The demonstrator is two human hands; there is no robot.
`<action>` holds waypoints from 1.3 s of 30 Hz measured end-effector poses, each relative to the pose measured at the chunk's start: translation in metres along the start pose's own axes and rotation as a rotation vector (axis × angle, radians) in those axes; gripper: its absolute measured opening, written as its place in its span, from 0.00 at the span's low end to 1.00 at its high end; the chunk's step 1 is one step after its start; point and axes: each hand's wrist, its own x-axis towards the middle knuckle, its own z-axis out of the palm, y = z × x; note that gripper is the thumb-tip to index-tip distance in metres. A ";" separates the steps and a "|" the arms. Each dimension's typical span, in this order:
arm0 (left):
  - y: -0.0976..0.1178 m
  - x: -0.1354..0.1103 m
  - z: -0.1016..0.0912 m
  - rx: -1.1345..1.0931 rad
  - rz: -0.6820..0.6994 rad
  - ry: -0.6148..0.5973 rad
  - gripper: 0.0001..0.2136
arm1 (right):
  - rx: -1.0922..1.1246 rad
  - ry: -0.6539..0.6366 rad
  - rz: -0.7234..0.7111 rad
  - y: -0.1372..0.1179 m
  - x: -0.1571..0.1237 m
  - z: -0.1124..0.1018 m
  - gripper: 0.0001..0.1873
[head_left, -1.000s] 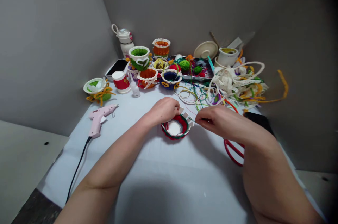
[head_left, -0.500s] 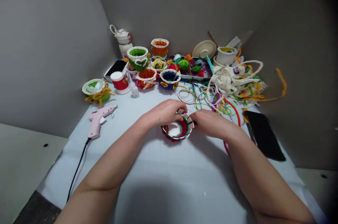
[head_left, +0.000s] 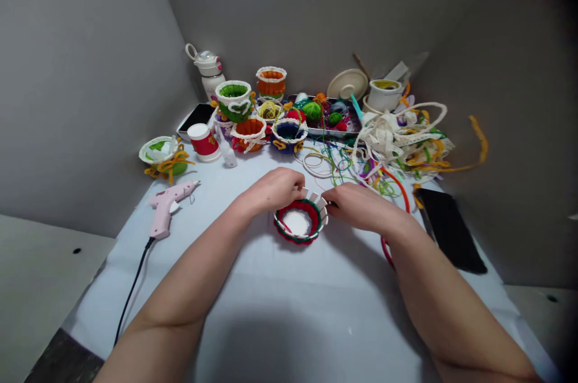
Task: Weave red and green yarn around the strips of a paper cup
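The left hand's (head_left: 280, 188) grip is clamped on the cup's (head_left: 298, 223) far-left edge; the right hand's (head_left: 350, 205) fingers bend at its right edge, and whether they pinch anything cannot be told. The cup stands open side up, mid-tabletop (head_left: 280, 298). Red yarn (head_left: 295, 240) and green yarn (head_left: 318, 220) ring its lower part; the strips (head_left: 321, 203) above look bare, so the weaving seems partway. Beyond, the white-rimmed blue cup (head_left: 289, 137) looks finished.
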 end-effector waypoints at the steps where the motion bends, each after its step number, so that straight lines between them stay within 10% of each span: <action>1: 0.000 0.000 0.000 -0.010 0.005 -0.010 0.08 | 0.007 -0.005 -0.002 0.000 0.001 0.000 0.12; 39: 0.003 0.009 0.021 -0.269 0.059 -0.001 0.08 | 0.038 0.012 -0.009 0.009 0.004 0.000 0.13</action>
